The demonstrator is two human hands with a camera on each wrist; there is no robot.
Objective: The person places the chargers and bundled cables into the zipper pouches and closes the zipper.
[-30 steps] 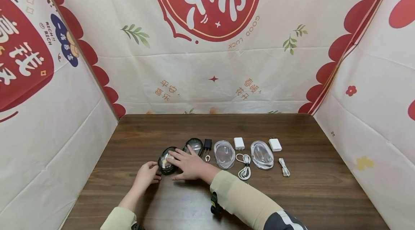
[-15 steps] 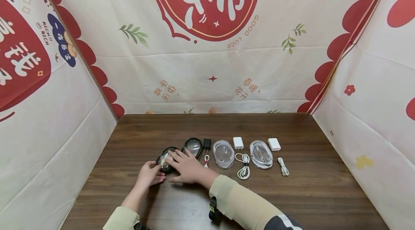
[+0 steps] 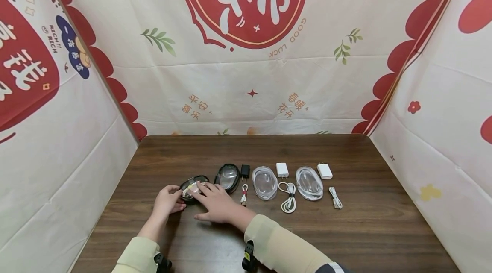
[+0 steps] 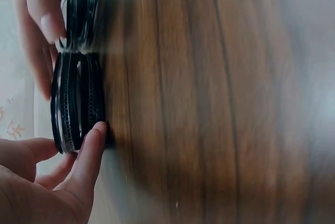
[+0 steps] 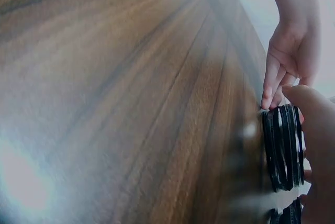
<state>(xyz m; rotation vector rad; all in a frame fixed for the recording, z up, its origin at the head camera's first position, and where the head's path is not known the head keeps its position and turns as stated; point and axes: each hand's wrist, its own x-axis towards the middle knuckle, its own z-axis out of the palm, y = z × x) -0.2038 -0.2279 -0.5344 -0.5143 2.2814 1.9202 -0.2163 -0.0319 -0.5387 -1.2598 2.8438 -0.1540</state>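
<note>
A black-rimmed oval case (image 3: 185,185) with a clear lid lies at the left of the row on the brown table; small light and yellow things show through the lid. My left hand (image 3: 167,201) pinches its left end, with thumb and fingers (image 4: 93,143) at the case's edge in the left wrist view. My right hand (image 3: 218,204) reaches across with its fingers spread and fairly straight, fingertips on the case's lid, hiding part of it. Beside it stands a second black-rimmed oval case (image 3: 227,176), close to my right fingers.
Rightward lie a black charger plug (image 3: 245,171), a short white cable with a red tie (image 3: 244,195), two clear oval cases (image 3: 265,183), two white charger plugs (image 3: 282,170), a coiled white cable (image 3: 288,198) and a bundled white cable (image 3: 335,198). Printed cloth walls enclose the table.
The left black-rimmed case has shifted slightly left and turned to lie more crosswise. Both hands have moved a little left with it, uncovering more of the red-tied cable.
</note>
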